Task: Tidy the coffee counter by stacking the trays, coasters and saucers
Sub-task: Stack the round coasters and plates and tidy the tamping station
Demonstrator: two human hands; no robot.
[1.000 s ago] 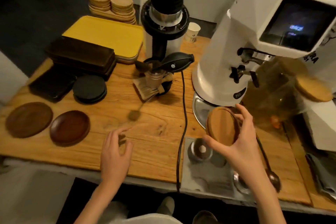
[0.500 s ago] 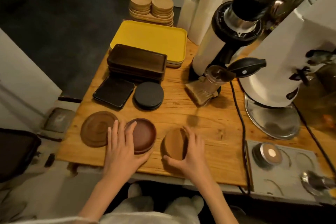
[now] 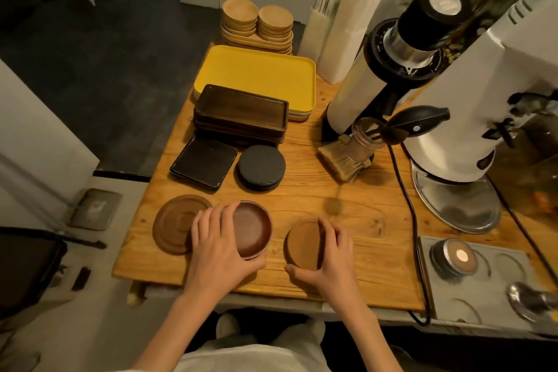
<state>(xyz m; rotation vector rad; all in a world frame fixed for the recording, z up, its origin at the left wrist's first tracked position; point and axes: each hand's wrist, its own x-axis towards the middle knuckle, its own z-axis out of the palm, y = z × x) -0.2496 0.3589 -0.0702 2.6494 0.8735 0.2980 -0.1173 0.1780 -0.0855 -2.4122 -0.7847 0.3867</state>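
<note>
left grip curled round dark saucer, right grip clasping tan coaster by its edge, both at tabletop. flat brown saucer just left of left grip. beyond: black coasters, dark trays, yellow tray.

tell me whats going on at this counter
A person is tidying a wooden counter. Their left grip holds a dark brown saucer by its rim, next to a flatter brown saucer. Their right grip holds a lighter round coaster low on the counter. Behind these, dark trays sit stacked in front of a yellow tray, with black round coasters nearby. The three brown pieces are not yet stacked.
</note>
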